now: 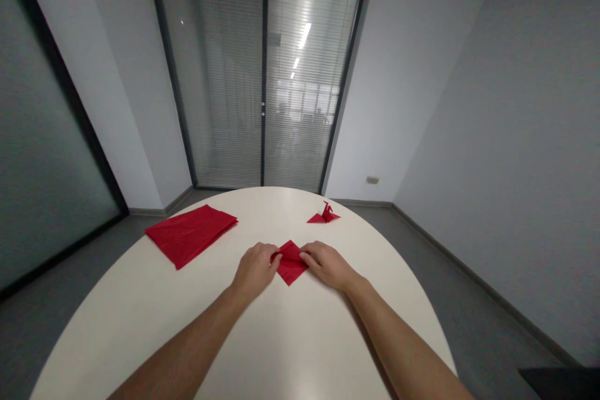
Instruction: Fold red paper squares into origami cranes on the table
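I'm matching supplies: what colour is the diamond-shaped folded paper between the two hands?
The diamond-shaped folded paper is red, shown best in the head view.

Room had pale walls [497,131], grey floor [417,250]. Round-edged white surface [290,337] stood near. Far side had dark-framed glass panels [225,75] with blinds [309,150]; light strips [304,35] showed at right. Frosted panel [42,137] stood left. Wall plate [372,180] sat low, far wall.

The folded paper [290,270] is plain red, as are the large sheets [192,234] and the crane [327,215] (one solid hue); the tabletop [281,344] is cream, the door frame [265,69] black, the blinds [234,106] finely striped grey.
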`<state>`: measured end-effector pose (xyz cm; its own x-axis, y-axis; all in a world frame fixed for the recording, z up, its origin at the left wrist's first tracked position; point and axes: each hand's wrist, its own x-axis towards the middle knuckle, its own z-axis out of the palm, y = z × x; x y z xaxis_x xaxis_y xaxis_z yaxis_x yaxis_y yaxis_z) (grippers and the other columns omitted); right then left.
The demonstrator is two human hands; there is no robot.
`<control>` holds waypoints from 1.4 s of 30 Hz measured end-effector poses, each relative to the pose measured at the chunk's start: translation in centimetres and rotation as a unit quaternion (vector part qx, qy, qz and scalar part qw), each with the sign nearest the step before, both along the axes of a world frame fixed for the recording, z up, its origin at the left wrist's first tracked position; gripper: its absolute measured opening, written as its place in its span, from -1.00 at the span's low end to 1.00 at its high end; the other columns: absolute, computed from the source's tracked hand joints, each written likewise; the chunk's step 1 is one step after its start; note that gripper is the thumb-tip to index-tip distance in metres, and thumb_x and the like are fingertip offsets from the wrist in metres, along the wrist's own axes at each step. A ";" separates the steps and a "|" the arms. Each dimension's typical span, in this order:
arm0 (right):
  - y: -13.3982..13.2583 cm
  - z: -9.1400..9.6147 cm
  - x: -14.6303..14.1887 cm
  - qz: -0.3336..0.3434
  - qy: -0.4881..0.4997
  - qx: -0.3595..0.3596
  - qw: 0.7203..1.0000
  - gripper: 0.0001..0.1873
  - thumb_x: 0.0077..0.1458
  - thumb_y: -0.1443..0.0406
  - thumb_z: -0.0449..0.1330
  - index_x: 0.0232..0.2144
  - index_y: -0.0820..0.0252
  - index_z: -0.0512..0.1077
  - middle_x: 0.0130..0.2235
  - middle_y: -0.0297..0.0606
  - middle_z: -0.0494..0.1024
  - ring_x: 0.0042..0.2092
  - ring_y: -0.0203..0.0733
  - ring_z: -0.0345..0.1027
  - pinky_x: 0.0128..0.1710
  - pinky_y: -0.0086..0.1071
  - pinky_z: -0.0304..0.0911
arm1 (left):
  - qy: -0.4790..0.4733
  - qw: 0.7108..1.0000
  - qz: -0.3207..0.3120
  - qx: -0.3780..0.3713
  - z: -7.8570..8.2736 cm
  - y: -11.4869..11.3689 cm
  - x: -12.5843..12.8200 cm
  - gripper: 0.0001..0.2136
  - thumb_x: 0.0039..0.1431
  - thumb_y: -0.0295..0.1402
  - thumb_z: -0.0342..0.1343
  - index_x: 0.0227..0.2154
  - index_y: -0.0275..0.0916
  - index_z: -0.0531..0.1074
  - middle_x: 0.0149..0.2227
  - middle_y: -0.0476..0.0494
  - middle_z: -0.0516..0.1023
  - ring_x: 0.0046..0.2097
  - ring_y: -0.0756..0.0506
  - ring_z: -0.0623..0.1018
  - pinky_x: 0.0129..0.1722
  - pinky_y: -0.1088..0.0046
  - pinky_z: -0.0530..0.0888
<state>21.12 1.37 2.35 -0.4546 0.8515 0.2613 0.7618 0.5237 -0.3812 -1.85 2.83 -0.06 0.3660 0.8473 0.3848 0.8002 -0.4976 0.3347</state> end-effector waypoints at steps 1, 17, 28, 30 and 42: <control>0.1 -0.2 0.1 -0.003 0.006 -0.001 1.000 -0.64 0.42 0.15 -0.04 -0.11 0.14 0.52 -0.19 -0.17 0.61 -0.16 -0.11 0.43 -0.10 -0.29 0.26 | -0.003 1.000 0.006 -0.005 0.0 0.0 0.0 -0.82 0.35 -0.40 0.04 -0.16 -0.21 0.56 -0.17 -0.16 0.65 -0.10 -0.17 0.56 -0.05 0.32 0.43; 1.2 -2.1 0.4 -0.016 0.142 -0.037 0.989 -0.57 0.22 0.41 0.12 0.12 0.08 0.34 -0.05 -0.23 0.58 -0.23 -0.21 0.47 -0.16 -0.32 0.35 | -0.009 0.998 0.046 -0.030 -0.1 0.2 0.1 -0.75 0.33 -0.43 0.09 0.04 -0.18 0.45 -0.15 -0.17 0.62 -0.11 -0.16 0.58 -0.10 0.35 0.44; 1.4 -1.8 1.1 0.020 0.054 0.024 0.998 -0.54 0.13 0.53 0.08 -0.05 0.10 0.58 0.01 -0.19 0.58 0.03 -0.12 0.45 0.09 -0.27 0.32 | 0.000 1.000 -0.025 -0.018 0.2 0.1 0.1 -0.65 0.25 -0.60 0.04 -0.01 -0.16 0.56 0.04 -0.15 0.56 0.04 -0.14 0.52 0.10 0.31 0.42; 1.5 -1.8 1.4 0.022 0.031 0.025 0.999 -0.56 0.14 0.52 0.08 -0.05 0.09 0.60 0.02 -0.18 0.58 0.04 -0.11 0.45 0.12 -0.26 0.32 | 0.012 0.999 -0.036 -0.020 0.1 0.2 0.0 -0.65 0.25 -0.61 0.04 -0.05 -0.15 0.59 0.04 -0.13 0.57 0.04 -0.15 0.51 0.11 0.29 0.42; 0.3 -0.5 0.2 0.034 -0.026 0.069 0.997 -0.54 0.31 0.34 0.03 0.21 0.20 0.42 0.19 -0.07 0.49 0.22 0.02 0.31 0.26 -0.08 0.20 | 0.033 0.997 -0.071 -0.007 -0.2 0.4 -0.4 -0.65 0.26 -0.60 0.04 -0.05 -0.16 0.62 0.00 -0.12 0.63 0.03 -0.18 0.51 0.11 0.22 0.43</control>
